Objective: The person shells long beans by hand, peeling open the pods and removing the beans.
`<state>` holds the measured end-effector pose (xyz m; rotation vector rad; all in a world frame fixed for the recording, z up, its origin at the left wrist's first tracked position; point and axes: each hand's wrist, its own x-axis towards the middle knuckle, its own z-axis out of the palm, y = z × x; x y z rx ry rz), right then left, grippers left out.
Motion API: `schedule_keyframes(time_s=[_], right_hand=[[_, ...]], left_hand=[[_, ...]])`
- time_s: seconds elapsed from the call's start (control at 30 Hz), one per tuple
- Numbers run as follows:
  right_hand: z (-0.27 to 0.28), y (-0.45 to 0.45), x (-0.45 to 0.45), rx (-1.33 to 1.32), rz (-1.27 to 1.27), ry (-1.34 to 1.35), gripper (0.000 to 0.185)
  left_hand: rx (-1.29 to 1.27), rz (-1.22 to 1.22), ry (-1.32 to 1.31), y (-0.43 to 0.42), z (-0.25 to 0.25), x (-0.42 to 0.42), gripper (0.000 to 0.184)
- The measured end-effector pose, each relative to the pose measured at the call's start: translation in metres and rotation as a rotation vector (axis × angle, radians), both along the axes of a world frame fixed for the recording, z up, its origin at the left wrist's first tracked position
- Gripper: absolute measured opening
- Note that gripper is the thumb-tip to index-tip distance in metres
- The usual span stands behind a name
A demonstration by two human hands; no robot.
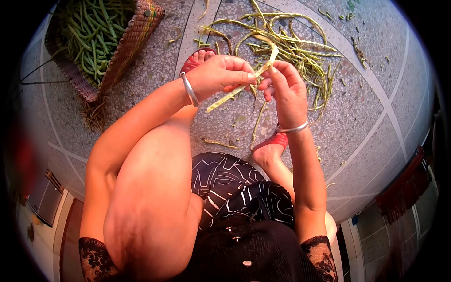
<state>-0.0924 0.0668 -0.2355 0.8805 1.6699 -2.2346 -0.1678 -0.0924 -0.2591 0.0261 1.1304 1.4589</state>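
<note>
A long, pale yellow-green bean pod (230, 97) stretches slantwise between my two hands above the floor. My left hand (216, 75) pinches it near its middle between thumb and fingers. Farther up the pod, my right hand (287, 87) has thumb and fingers closed on it; the pod's upper end bends over above that grip. Just beyond my right hand, a loose heap of long yellowish-green bean pods (300, 49) lies on the floor. Whether the held pod is split along its length is hard to make out.
A woven basket (129, 51) full of green beans (94, 37) stands at the upper left. Scraps and single pods (220, 143) are scattered over the speckled floor (347, 122). Red sandals (277, 141) are on my feet. A dark red cloth (406, 188) appears at the right.
</note>
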Motion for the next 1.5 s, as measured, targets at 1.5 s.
schedule_keyframes(time_s=[1.5], right_hand=[[-0.076, 0.159, -0.051, 1.451, 0.762, 0.089, 0.009]], left_hand=[[-0.053, 0.141, -0.244, -0.012, -0.01, -0.006, 0.024]])
